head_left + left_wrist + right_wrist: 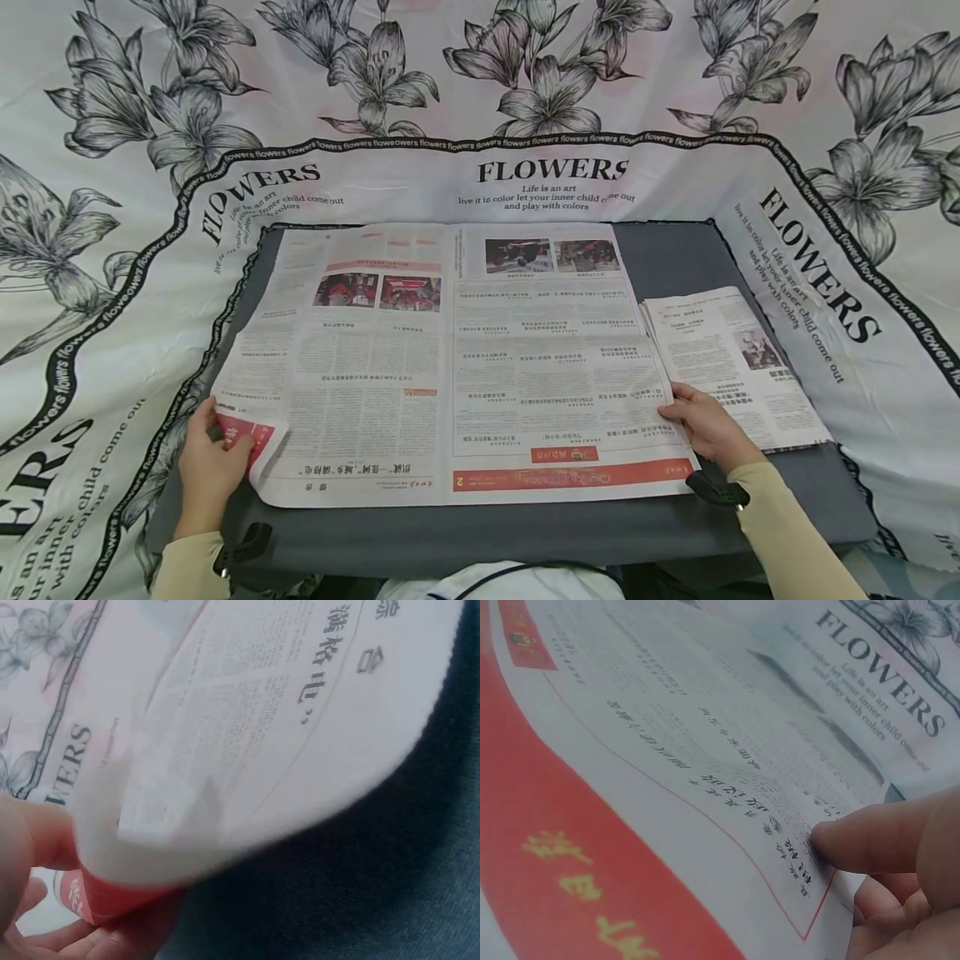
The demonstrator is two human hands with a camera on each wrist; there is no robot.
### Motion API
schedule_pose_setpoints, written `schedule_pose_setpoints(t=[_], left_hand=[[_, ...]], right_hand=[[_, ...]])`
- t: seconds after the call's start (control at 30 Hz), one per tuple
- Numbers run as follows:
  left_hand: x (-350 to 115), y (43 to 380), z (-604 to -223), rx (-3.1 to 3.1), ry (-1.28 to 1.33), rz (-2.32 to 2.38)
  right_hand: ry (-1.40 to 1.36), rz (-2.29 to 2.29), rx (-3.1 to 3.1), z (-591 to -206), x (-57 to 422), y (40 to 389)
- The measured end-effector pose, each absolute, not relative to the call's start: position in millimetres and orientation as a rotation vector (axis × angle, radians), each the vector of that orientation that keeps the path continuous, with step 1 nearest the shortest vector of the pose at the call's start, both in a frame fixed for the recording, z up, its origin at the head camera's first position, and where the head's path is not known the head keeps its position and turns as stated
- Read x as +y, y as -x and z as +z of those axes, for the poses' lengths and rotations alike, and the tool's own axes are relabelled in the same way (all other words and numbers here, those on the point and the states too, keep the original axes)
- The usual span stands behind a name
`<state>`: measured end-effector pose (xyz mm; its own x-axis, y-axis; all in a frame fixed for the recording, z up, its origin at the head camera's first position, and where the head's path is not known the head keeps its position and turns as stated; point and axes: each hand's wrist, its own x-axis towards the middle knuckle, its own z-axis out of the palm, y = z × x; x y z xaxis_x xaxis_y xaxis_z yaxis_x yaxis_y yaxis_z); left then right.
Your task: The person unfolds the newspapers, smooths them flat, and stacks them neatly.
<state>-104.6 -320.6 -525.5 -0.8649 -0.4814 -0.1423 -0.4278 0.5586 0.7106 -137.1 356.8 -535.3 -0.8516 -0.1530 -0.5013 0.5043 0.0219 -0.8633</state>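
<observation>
A newspaper (367,375) lies spread wide on a grey surface, its print upside down in the head view. At its left edge my left hand (212,467) pinches the paper, where a corner curls up and shows a red underside (120,900). The left wrist view has the sheet bulging above the thumb and fingers. My right hand (708,425) holds the right edge, the thumb (877,836) pressing on the printed face and the other fingers curled behind the sheet. A red band (592,840) with yellow characters runs along the near edge.
A folded newspaper (720,358) lies to the right, partly beside my right hand. The grey surface (487,533) shows along the near side. White cloth (405,179) printed with flowers and lettering rises around the back and sides. Dark bands (716,490) circle both wrists.
</observation>
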Motion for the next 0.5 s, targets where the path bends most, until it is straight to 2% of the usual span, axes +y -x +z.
schedule_pose_setpoints(t=[0.3, 0.5], left_hand=[[-330, 102, -517, -2.517, -0.947, -1.341], [-343, 104, -489, -2.539, -0.912, -1.269]], right_hand=[[-0.346, -1.858, 1.875, -538, 355, 135], [-0.37, -1.754, 1.967, -524, 356, 134]])
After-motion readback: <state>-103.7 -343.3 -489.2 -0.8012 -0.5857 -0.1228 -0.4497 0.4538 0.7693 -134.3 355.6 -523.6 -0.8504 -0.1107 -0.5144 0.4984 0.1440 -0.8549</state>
